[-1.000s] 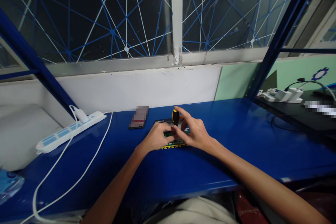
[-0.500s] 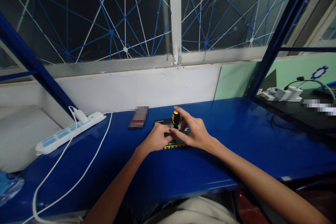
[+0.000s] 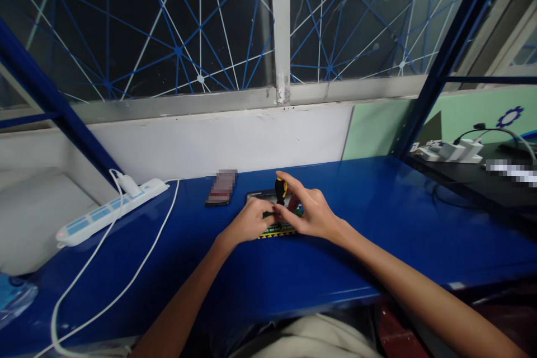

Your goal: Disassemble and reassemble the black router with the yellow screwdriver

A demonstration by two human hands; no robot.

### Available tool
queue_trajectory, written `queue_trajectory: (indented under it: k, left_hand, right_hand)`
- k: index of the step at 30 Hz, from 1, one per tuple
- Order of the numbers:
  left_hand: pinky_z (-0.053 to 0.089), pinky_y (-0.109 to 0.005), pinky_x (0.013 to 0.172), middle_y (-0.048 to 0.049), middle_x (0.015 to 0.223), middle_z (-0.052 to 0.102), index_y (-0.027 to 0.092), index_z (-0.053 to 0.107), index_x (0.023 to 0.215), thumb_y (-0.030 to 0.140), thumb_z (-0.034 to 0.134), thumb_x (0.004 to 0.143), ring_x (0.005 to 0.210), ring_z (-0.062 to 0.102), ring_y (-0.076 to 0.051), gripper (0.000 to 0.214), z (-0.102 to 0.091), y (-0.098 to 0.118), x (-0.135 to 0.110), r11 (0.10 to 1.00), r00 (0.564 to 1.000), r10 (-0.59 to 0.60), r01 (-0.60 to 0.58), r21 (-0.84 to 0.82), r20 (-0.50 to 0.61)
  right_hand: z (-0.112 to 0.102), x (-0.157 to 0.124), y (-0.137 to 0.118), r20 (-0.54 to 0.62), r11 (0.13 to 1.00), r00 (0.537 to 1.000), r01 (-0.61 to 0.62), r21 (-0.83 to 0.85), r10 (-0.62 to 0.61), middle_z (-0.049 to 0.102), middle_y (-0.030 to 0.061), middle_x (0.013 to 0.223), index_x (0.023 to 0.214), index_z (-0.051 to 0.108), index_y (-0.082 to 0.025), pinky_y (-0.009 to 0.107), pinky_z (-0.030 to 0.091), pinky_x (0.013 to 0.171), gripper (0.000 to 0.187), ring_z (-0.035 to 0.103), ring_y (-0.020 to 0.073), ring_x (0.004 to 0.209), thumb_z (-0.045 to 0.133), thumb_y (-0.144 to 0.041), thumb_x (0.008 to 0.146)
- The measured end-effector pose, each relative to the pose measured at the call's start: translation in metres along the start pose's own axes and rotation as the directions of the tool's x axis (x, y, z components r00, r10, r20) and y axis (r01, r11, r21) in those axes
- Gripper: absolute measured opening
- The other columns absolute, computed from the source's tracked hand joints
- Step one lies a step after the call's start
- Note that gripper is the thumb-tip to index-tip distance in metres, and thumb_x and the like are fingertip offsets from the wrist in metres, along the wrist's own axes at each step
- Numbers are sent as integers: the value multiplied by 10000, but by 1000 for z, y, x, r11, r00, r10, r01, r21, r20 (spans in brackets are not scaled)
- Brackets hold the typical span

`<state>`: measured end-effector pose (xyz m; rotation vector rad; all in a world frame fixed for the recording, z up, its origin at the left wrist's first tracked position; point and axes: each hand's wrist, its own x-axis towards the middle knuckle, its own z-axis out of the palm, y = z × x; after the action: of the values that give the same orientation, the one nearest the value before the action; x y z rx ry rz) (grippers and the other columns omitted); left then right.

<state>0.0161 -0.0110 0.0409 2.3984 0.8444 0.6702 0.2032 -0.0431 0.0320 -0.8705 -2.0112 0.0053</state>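
A screwdriver (image 3: pixel 281 190) with a black and yellow handle stands nearly upright. My right hand (image 3: pixel 311 211) is closed on it, the index fingertip over the top of the handle and the thumb low near the shaft. Below lies a green circuit board (image 3: pixel 280 229) with a yellow-and-black edge strip, partly covered by both hands. My left hand (image 3: pixel 253 219) is curled at the board's left side, its fingertips together beside the screwdriver's lower end; what they pinch is hidden. Behind the hands shows a dark-rimmed flat case or tray (image 3: pixel 257 193), mostly covered.
A phone (image 3: pixel 221 189) lies left of the board on the blue table (image 3: pixel 398 224). At far left is a white power strip (image 3: pixel 111 212), its white cable (image 3: pixel 157 240) looping across the table. Plugs and adapters (image 3: pixel 455 150) sit on a black surface at right.
The screwdriver handle has turned slightly, its yellow patch now facing more to the right. Both hands stay in nearly the same place.
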Motion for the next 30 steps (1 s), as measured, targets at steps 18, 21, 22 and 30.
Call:
queue_trajectory:
  k: [18,21,22,30]
  left_hand:
    - [433,-247,682,-22,804,731,145,720,791,206,541,856,732,631,-190,200,-1,0,-1,1000,998,5,-6,17,55]
    - [430,-241,666,-18,767,713,137,706,753,201,535,862,710,620,-181,213,0,-1,-2,999,999,-8,7,32,49]
    - [428,-239,660,-18,756,709,134,702,746,202,536,863,704,619,-180,214,0,-1,-2,999,999,-14,12,32,51]
    - [461,-253,706,-34,821,729,144,721,817,210,561,863,765,652,-189,179,0,2,-1,1000,1000,27,-27,2,9]
  right_hand:
    - [6,0,-2,13,989,997,-81,126,81,563,-24,728,1410,292,-203,209,362,457,577,506,92,502,527,-288,889]
    - [9,-1,-1,4,990,996,-92,111,92,563,-30,712,1400,296,-210,215,368,457,564,502,92,496,526,-318,897]
    - [10,-1,0,-10,990,995,-97,105,99,571,-28,717,1396,298,-213,217,374,459,568,505,93,498,534,-336,895]
    - [16,-4,5,-107,987,985,-126,104,137,610,-17,799,1397,309,-246,231,434,497,616,530,86,505,588,-396,868]
